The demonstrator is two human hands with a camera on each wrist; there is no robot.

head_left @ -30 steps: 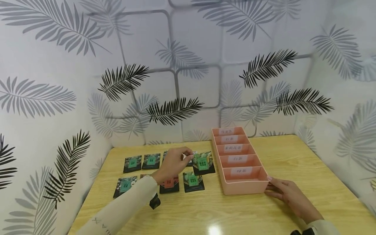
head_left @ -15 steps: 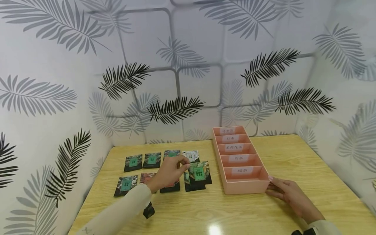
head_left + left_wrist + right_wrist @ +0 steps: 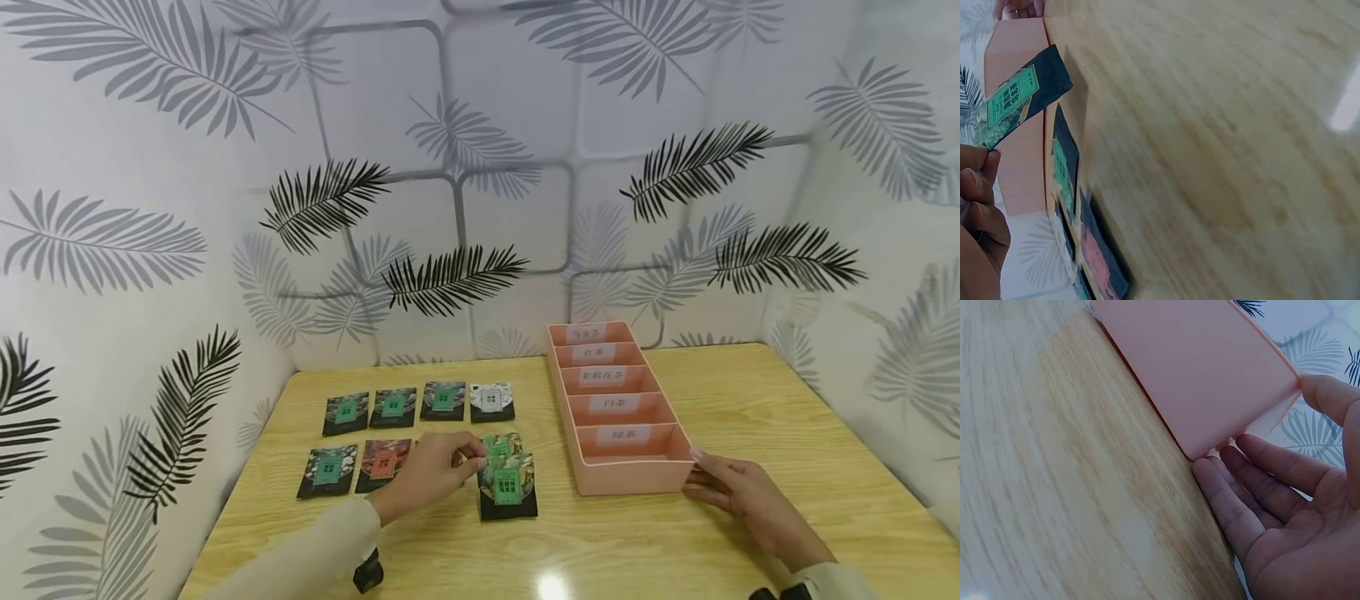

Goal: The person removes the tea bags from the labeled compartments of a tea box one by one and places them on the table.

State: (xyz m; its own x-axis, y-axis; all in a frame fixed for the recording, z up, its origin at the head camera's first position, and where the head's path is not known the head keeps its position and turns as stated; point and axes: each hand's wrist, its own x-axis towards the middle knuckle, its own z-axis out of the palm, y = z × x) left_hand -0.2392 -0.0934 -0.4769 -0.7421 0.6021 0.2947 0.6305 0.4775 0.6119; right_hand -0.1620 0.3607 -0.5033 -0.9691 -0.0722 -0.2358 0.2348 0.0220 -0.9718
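Note:
In the head view my left hand [image 3: 431, 471] pinches a black tea sachet with a green label [image 3: 507, 490] by its upper left edge. The left wrist view shows this sachet [image 3: 1019, 94] hanging tilted from thumb and fingertips. It partly covers another green-labelled sachet [image 3: 498, 446] on the table. At the right, my right hand [image 3: 738, 504] touches the near right corner of a pink divided box [image 3: 637, 479]. In the right wrist view the thumb lies at the rim of the pink box [image 3: 1197, 369], with fingertips against its side wall low down.
Several sachets lie in two rows: green-labelled ones at the back beside a white one [image 3: 492, 402], a red one [image 3: 384, 464] in front. My left hand hides part of the front row. Paper labels [image 3: 622, 435] mark the box's compartments. A patterned wall stands behind the table [image 3: 600, 550].
My left hand has brought the held sachet toward me and slightly left, from beside the box to the front row, uncovering the white sachet behind. My right hand stays at the box corner.

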